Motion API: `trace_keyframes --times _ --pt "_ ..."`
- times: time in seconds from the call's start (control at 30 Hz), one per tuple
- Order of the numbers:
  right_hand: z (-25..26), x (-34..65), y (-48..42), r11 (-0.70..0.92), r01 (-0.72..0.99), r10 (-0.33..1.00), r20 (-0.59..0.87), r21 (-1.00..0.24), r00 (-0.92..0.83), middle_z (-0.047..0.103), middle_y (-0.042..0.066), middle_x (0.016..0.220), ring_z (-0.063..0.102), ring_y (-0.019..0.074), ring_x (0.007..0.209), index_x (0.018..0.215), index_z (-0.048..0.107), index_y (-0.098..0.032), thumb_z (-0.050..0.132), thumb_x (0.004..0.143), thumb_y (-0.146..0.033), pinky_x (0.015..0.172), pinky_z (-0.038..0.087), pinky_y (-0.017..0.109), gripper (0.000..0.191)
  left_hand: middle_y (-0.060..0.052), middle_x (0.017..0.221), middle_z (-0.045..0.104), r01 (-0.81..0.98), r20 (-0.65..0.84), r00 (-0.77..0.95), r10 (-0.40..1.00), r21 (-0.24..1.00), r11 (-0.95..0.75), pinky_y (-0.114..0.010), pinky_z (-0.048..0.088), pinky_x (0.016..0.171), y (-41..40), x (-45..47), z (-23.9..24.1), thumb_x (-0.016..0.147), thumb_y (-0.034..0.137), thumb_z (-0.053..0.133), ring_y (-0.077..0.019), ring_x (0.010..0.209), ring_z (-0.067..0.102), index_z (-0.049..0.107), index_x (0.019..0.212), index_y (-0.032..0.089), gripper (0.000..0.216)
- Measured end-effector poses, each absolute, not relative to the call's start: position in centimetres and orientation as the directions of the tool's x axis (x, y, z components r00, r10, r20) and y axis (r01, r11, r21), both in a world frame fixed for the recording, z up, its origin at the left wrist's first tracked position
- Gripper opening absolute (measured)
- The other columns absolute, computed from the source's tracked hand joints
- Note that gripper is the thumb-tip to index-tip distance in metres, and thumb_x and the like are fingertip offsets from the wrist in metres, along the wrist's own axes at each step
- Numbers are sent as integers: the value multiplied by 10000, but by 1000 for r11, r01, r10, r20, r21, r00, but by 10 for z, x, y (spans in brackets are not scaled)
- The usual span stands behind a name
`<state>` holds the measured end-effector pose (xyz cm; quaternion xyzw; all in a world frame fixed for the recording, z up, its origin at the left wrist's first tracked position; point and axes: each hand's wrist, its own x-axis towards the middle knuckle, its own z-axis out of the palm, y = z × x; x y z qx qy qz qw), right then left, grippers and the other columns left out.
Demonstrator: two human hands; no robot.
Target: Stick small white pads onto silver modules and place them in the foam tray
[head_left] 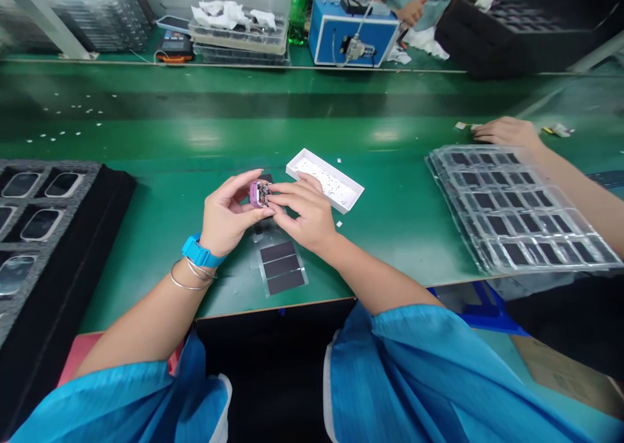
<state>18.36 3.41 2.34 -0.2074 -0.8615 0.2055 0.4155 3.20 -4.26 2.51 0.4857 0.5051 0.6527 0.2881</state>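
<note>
My left hand (228, 210) holds a small purple-cased electronic device (258, 195) between thumb and fingers, its open side with metal-looking innards turned to the right. The fingertips of my right hand (308, 210) are bunched at that open side; whatever they pinch is too small to make out. Under and in front of my hands lies a clear sheet with black rectangular stickers (283, 267). Behind the right hand stands a shallow white box (346, 196) holding many tiny dark-and-white pieces. A small white piece (339, 224) lies on the green table near the box.
On the left stands a black foam tray (114, 189) with framed screens in its slots. At right, a co-worker's hand (509, 134) rests beyond stacked clear trays (453, 235). A blue machine (355, 34) and a green bottle (298, 8) are on the back shelf; another person stands behind.
</note>
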Motion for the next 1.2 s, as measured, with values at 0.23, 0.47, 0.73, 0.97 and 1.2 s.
trace_keyframes --times 0.23,0.47,0.73,0.97,1.2 --pt "23 182 37 806 146 542 616 -574 -572 736 11 1040 673 202 939 778 685 -260 583 874 -255 1097 389 505 140 -53 1059 686 145 338 -396 854 941 -305 -399 565 935 -42 35 24 544 413 909 -246 1050 652 700 1130 256 642" --pt "19 179 39 857 141 480 669 -495 -568 726 23 996 657 204 920 769 639 -244 559 856 -227 1052 424 486 120 -62 1069 698 100 312 -382 870 950 -297 -383 577 898 -37 34 20 528 404 915 -243 1025 664 692 1144 237 676" --pt "34 206 84 789 368 614 645 -492 -456 707 23 862 646 229 881 702 625 -240 588 820 -189 1079 370 529 134 -30 1050 712 -275 116 -307 945 939 -204 -303 599 808 -34 25 20 576 310 905 -192 917 702 608 1254 309 740" --pt "39 203 78 585 165 749 452 -794 -484 729 19 897 670 192 867 825 707 -221 638 830 -291 855 541 364 99 -4 1000 725 -424 55 -234 971 893 -153 -251 611 721 -35 24 25 580 260 900 -172 865 716 598 1186 327 681" --pt "34 182 39 446 38 782 369 -894 -502 735 6 828 679 163 783 783 700 -199 660 792 -257 786 544 296 71 1 958 725 -407 59 -225 973 901 -149 -249 600 720 -35 29 26 539 227 915 -154 818 709 527 1188 277 757"
